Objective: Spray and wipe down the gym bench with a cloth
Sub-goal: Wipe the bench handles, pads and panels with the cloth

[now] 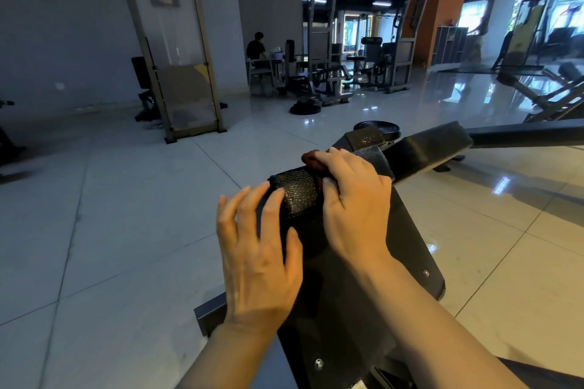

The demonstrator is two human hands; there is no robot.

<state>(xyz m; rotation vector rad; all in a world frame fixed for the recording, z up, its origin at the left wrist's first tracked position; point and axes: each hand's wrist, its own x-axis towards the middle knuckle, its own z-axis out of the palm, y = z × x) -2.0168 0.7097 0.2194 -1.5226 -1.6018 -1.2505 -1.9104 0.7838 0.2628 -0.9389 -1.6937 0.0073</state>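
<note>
A black gym bench [407,240] runs from the bottom centre away to the upper right. Across its near end lies a cracked black roller pad [298,191]. My right hand [354,202] lies over the pad's right part, fingers curled on a dark brown cloth [311,158] that peeks out beyond the fingertips. My left hand [259,243] hovers by the pad's left end with fingers spread and fairly straight, fingertips at the pad's edge, holding nothing. No spray bottle is in view.
A second padded section [433,145] and a round black stool [377,129] sit just beyond the pad. Glossy tiled floor [126,215] surrounds the bench. A tall framed panel [177,57] stands at the left; weight machines [328,73] and a seated person [256,47] are far back.
</note>
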